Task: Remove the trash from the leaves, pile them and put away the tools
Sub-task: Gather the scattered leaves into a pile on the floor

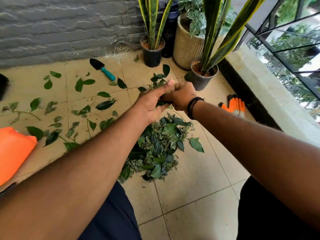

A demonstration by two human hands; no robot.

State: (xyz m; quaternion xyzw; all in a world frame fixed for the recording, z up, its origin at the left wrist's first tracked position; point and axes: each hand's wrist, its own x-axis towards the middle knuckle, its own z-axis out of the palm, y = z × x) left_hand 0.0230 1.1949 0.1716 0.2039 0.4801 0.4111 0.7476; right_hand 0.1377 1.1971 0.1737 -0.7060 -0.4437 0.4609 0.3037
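Note:
A heap of green leaves (156, 149) lies on the tiled floor in front of my knees. Loose leaves (83, 84) are scattered to the left and far side. My left hand (152, 104) and my right hand (181, 97) meet above the far end of the heap, both curled around a small bunch of leaves (162, 103) held between them. A black trowel with a teal handle (103, 69) lies on the floor near the wall. An orange and grey glove (233, 106) lies at the right by the ledge.
Potted snake plants (152, 52) (204, 73), a woven planter (187, 47) and a dark bottle (168, 38) stand at the back. A grey brick wall runs along the left, a concrete ledge (270, 87) with railings along the right. An orange object (13, 151) sits at the left edge.

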